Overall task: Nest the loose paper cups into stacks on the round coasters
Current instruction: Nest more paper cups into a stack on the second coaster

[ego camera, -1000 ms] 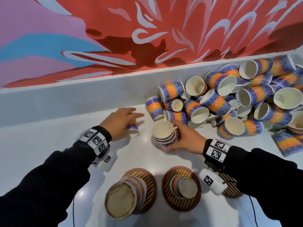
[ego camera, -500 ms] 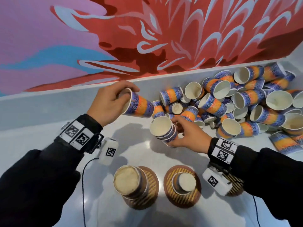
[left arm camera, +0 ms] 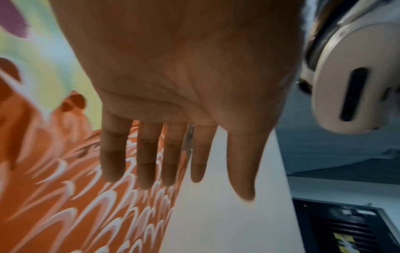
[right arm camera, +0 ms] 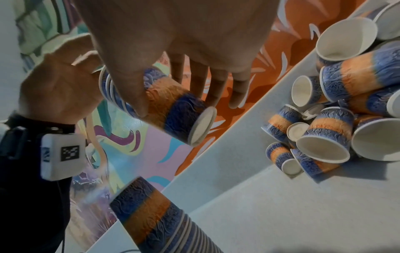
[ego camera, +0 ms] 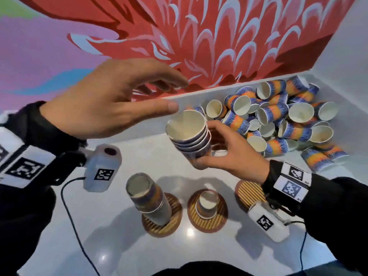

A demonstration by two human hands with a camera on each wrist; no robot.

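My right hand (ego camera: pixel 205 144) grips a nested stack of several blue-and-orange paper cups (ego camera: pixel 189 134), tilted and lifted off the white counter; the right wrist view shows the thumb and fingers round that stack (right arm camera: pixel 164 109). My left hand (ego camera: pixel 175 95) hovers just left of and above its rim, fingers straight, holding nothing; the left wrist view shows the left hand (left arm camera: pixel 220 188) empty. A tall cup stack (ego camera: pixel 147 198) stands on the left coaster (ego camera: pixel 173 224), a short one (ego camera: pixel 207 204) on the middle coaster (ego camera: pixel 219 222). The right coaster (ego camera: pixel 249 192) is bare and partly hidden by my wrist.
A heap of loose cups (ego camera: pixel 278 120) lies at the back right against the raised white ledge (ego camera: pixel 209 94) and side wall. A painted mural rises behind. Black cables (ego camera: pixel 75 226) trail over the counter (ego camera: pixel 111 246) at the front.
The left hand's single cup has gone into the right hand's stack, and the left hand now stands open. The right hand has lifted the stack higher.
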